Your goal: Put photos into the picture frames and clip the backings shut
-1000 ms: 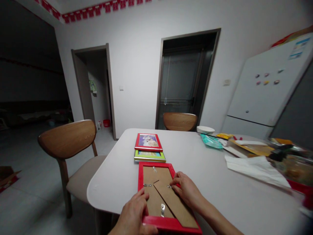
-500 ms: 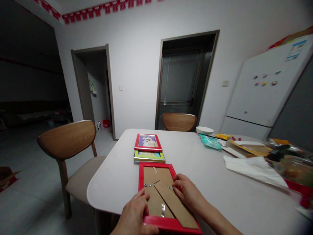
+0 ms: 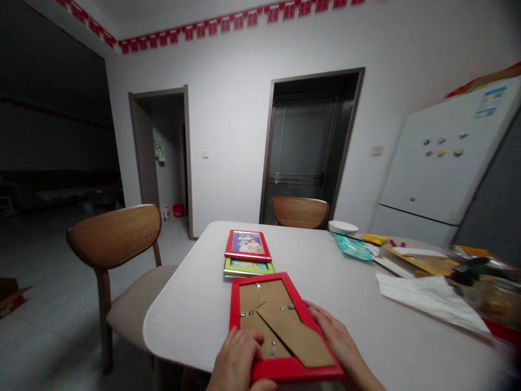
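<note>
A red picture frame point(image 3: 299, 372) lies back side up near the table's front edge, its brown backing board and folded stand facing me. Small metal clips sit along the board's edges. My left hand point(image 3: 240, 358) grips the frame's lower left corner, fingers over the edge and thumb at the bottom. My right hand point(image 3: 336, 339) is closed along the right side, its fingertips partly hidden by the frame. Just beyond are two more frames: a red one with a photo point(image 3: 247, 244), overlapping a green one point(image 3: 248, 268).
The white table point(image 3: 187, 304) carries a white bowl point(image 3: 343, 228), a teal packet point(image 3: 353, 247), white paper point(image 3: 431, 301) and assorted clutter on the right. Wooden chairs stand at the left point(image 3: 118, 239) and far side point(image 3: 301, 212). A white fridge point(image 3: 439, 179) is at the back right.
My right hand has shifted from the backing board's right clip to the frame's outer right edge. My left hand stays on the lower left corner. The view has tilted up slightly.
</note>
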Motion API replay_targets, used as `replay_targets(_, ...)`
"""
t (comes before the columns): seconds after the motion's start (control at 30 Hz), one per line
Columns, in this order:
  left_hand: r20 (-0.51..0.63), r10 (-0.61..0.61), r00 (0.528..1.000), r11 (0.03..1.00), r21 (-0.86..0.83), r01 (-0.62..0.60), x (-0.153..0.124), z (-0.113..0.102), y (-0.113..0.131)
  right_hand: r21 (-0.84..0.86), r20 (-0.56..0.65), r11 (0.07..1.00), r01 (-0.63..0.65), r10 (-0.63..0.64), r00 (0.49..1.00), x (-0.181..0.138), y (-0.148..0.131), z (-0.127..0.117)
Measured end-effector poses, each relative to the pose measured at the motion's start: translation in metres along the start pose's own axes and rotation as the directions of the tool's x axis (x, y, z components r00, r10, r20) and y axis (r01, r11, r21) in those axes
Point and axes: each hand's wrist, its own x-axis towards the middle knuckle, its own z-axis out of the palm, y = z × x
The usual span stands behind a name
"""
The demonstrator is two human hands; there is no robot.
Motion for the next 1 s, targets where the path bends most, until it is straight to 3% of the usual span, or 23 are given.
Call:
replay_targets(0.07,-0.081,-0.011,0.997,0.976,-0.219,-0.007,0.002,-0.002,0.014,0.173,0.153,0.984,-0.048,0.021,0.988,-0.012,-0.001,0.017)
replay_targets(0.17,-0.107,-0.027,0.994,0.796,-0.603,-0.043,0.006,0.005,0.030,0.333,0.336,0.917,-0.218,0.101,0.937,-0.027,-0.004,0.049)
replay_targets(0.23,-0.098,-0.058,0.993,0.673,-0.739,-0.033,0.010,0.011,0.037,0.440,0.274,0.872,-0.215,0.098,0.957,-0.034,-0.007,0.063)
replay_targets(0.33,-0.161,-0.142,0.977,0.588,-0.807,-0.047,0.018,0.005,0.044,0.526,0.077,0.847,-0.072,0.037,0.996,-0.038,-0.017,0.062)
replay_targets(0.43,-0.193,-0.221,0.956,0.521,-0.852,-0.052,0.030,-0.013,0.047,0.418,0.037,0.906,-0.071,0.061,0.997,-0.036,-0.031,0.038)
replay_targets(0.53,-0.074,-0.217,0.973,0.453,-0.891,0.033,0.039,-0.017,0.040,0.260,-0.068,0.963,-0.069,0.089,0.994,-0.028,-0.045,0.003)
replay_targets(0.6,-0.020,-0.193,0.981,0.448,-0.891,0.070,0.043,-0.005,0.031,0.171,-0.142,0.983,-0.065,0.090,0.986,-0.020,-0.051,-0.021)
replay_targets(0.73,0.090,-0.174,0.981,0.479,-0.862,0.165,0.050,0.034,0.014,0.007,-0.139,0.996,-0.086,0.086,0.986,0.000,-0.052,-0.064)
replay_targets(0.9,0.181,-0.169,0.969,0.723,-0.645,0.247,0.070,0.074,0.010,-0.234,-0.190,0.969,-0.081,0.036,0.981,0.029,-0.040,-0.107)
replay_targets(1.0,0.193,-0.177,0.965,0.801,-0.542,0.256,0.085,0.090,0.013,-0.431,-0.185,0.900,-0.063,-0.020,0.983,0.045,-0.034,-0.126)
